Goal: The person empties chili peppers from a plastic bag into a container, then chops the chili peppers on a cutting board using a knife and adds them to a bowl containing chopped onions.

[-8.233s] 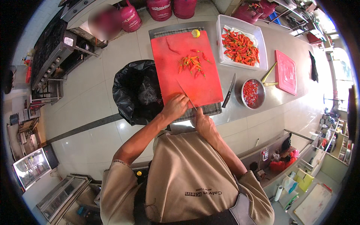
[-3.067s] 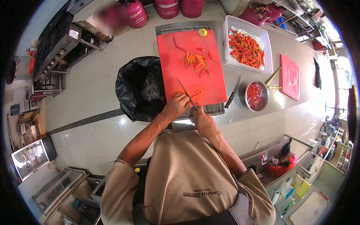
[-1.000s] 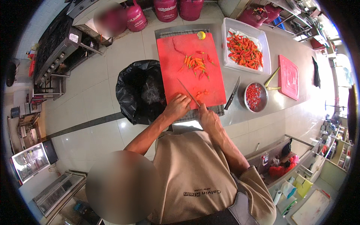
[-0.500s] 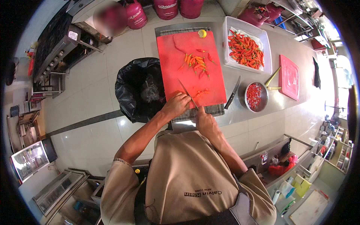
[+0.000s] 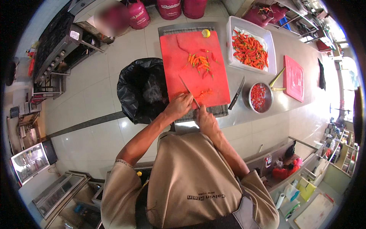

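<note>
My right hand [image 5: 207, 122] is wrapped round the handle of a kitchen knife [image 5: 187, 88], whose blade slants up and left across the near part of a red cutting board [image 5: 175, 53]. Close against the blade's left side, my left hand [image 5: 180, 107] has its fingers curled and pressed together on the board; whatever they pinch is hidden. Just right of the blade lie cut chili pieces [image 5: 206, 92]. Farther up the board is a loose group of whole orange-red chilies [image 5: 200, 63].
A black-lined bin [image 5: 127, 91] stands left of the board. To the right are a second knife [image 5: 238, 91], a steel bowl [image 5: 270, 100] of chopped chilies, a white tub [image 5: 251, 71] of whole chilies and a red lid [image 5: 294, 78]. A yellow cap-like item [image 5: 206, 33] sits at the board's far edge.
The knife and my right hand have shifted slightly left, the blade tip moving farther up and left. My left hand stays in nearly the same place, curled beside the blade.
</note>
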### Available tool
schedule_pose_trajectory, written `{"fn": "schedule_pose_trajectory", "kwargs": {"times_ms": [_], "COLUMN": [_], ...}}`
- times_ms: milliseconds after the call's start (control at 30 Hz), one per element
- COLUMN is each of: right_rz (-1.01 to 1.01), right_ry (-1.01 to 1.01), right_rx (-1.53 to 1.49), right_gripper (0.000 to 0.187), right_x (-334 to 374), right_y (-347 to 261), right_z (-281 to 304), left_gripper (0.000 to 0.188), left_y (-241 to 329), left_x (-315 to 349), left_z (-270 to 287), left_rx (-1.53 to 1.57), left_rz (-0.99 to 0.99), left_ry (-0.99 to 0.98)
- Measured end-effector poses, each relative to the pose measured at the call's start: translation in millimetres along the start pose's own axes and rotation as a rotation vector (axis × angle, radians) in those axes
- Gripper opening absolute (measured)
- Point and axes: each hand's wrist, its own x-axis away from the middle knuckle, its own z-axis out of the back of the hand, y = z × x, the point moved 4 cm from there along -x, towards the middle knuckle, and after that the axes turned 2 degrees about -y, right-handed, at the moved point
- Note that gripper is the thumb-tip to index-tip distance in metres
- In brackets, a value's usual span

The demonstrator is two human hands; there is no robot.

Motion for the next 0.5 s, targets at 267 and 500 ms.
{"fn": "schedule_pose_trajectory", "kwargs": {"times_ms": [267, 500], "right_rz": [0.073, 0.099], "right_ry": [0.125, 0.122], "right_rx": [-0.054, 0.083], "right_gripper": [0.022, 0.024], "right_x": [8.8, -2.0], "right_y": [-0.8, 8.8], "right_z": [-12.3, 20.0], "left_gripper": [0.018, 0.014], "left_y": [4.4, -26.5], "left_x": [-1.1, 15.6], "left_z": [-1.0, 25.3], "left_rx": [-0.039, -0.017], "left_rz": [-0.016, 0.244], "left_ry": [0.066, 0.174]}}
